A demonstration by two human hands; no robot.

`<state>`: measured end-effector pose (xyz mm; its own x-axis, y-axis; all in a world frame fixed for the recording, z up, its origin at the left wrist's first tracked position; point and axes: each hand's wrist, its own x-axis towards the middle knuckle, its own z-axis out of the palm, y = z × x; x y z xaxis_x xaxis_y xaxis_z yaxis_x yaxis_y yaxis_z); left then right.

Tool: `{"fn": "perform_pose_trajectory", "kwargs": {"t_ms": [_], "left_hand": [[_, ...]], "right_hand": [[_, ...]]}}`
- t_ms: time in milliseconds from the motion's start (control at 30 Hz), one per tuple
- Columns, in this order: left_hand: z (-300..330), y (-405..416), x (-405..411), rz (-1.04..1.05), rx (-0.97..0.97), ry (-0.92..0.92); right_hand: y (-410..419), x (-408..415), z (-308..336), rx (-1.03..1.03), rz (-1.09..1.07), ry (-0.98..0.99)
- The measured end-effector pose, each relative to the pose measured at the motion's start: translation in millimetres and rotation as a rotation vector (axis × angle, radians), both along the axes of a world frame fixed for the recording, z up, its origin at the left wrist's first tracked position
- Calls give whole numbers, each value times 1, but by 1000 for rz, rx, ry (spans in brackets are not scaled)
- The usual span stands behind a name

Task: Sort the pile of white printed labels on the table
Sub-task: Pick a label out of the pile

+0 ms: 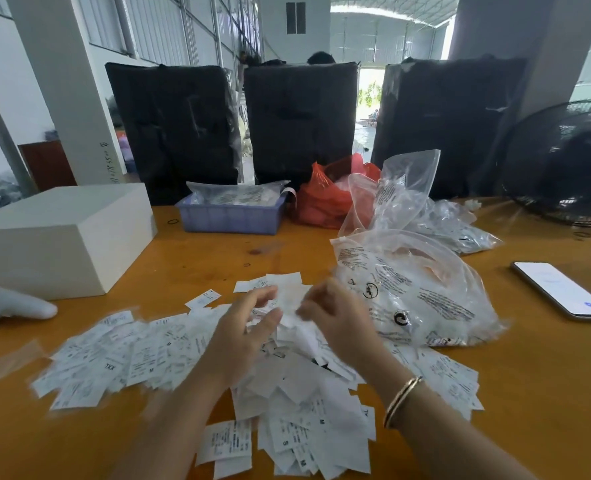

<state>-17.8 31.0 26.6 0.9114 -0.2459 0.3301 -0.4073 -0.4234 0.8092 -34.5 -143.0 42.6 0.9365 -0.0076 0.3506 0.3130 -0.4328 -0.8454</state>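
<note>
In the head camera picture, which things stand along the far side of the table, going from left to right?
White box → blue plastic tray → red plastic bag → clear plastic bags → black fan.

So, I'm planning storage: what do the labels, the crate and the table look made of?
Labels: matte white paper or thin fabric, flat and creased, hard to tell. Crate: bluish moulded plastic, ribbed walls. Table: varnished wood, visible grain and a knot.
</note>
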Motion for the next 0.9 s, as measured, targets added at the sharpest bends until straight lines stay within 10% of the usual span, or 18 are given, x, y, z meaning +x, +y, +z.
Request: {"fn": "perform_pose_trajectory", "kwargs": {"t_ms": [567, 900], "left_hand": [[-1, 1, 3, -11, -246, 141], [1, 0, 6, 115, -448, 143]], "right_hand": [[14, -6, -26, 192, 77, -56], [13, -6, -33, -626, -172, -22]]}}
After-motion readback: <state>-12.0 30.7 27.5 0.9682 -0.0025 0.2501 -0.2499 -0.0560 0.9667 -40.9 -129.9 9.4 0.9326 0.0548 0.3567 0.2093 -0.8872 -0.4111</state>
